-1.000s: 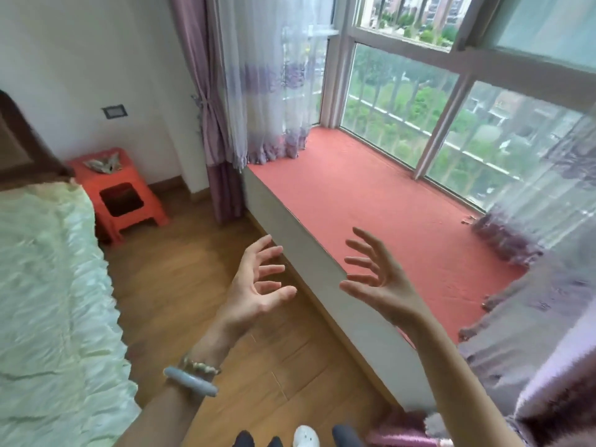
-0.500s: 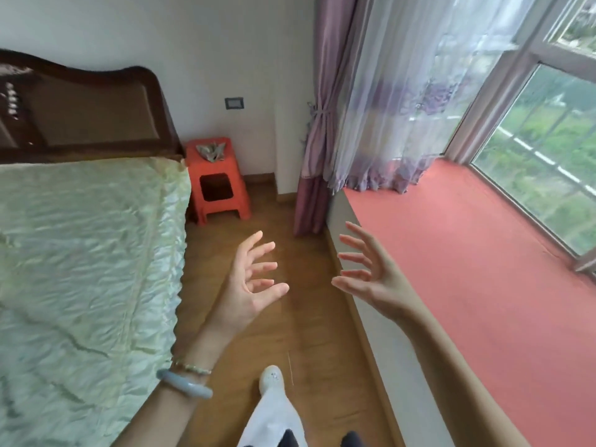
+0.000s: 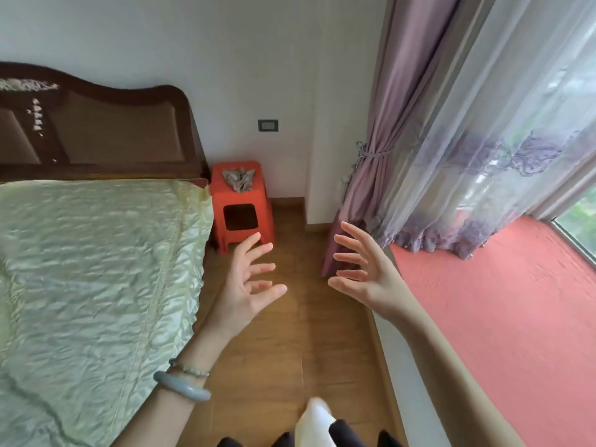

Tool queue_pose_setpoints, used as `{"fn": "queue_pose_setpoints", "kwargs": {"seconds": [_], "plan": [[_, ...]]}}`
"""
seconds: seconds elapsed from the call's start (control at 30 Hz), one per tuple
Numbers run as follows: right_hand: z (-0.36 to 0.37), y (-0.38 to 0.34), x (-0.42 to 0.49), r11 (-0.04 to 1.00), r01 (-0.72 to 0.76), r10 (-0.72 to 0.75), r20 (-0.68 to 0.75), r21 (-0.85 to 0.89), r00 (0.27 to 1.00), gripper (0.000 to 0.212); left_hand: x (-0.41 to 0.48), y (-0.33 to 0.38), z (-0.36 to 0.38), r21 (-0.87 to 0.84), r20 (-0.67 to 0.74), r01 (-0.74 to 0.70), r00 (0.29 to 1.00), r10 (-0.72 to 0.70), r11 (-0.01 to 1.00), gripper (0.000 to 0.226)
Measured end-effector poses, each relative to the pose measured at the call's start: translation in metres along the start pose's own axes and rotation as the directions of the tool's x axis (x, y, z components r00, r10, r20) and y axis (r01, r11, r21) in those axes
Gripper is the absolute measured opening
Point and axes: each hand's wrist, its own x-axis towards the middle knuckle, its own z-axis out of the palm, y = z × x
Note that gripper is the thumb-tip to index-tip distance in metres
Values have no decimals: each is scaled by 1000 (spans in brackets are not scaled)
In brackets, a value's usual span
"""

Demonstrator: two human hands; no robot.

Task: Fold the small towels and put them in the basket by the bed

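My left hand (image 3: 246, 287) and my right hand (image 3: 362, 274) are both raised over the wooden floor, palms facing each other, fingers spread, holding nothing. A crumpled grey cloth (image 3: 239, 178) lies on top of an orange plastic stool (image 3: 241, 204) beside the head of the bed (image 3: 96, 269). I see no basket and no other towels in this view.
The bed with a pale green cover fills the left, its dark wooden headboard (image 3: 96, 130) against the wall. A red window seat (image 3: 503, 311) runs along the right, with purple and sheer curtains (image 3: 451, 140) hanging over its far end. A strip of wooden floor (image 3: 290, 350) lies between them.
My view has swung left from the window toward the bed and stool. Both hands stay raised and spread with nothing in them.
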Motion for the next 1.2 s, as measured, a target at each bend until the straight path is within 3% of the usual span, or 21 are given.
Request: {"fn": "queue_pose_setpoints", "kwargs": {"seconds": [0.5, 0.77, 1.03, 1.2], "plan": [[-28, 44, 362, 999, 26, -30, 183, 26, 983, 83, 305, -54, -54, 19, -178, 103, 979, -98, 995, 84], [-19, 56, 511, 999, 22, -31, 281, 35, 959, 77, 419, -86, -96, -1, -257, 156, 955, -151, 988, 81], [16, 88, 647, 999, -46, 39, 281, 20, 959, 72, 542, -145, -161, 16, -227, 182, 958, -173, 983, 74], [51, 103, 736, 990, -144, 139, 259, -3, 956, 67, 630, -186, -218, 91, -170, 214, 966, -196, 973, 54]]}}
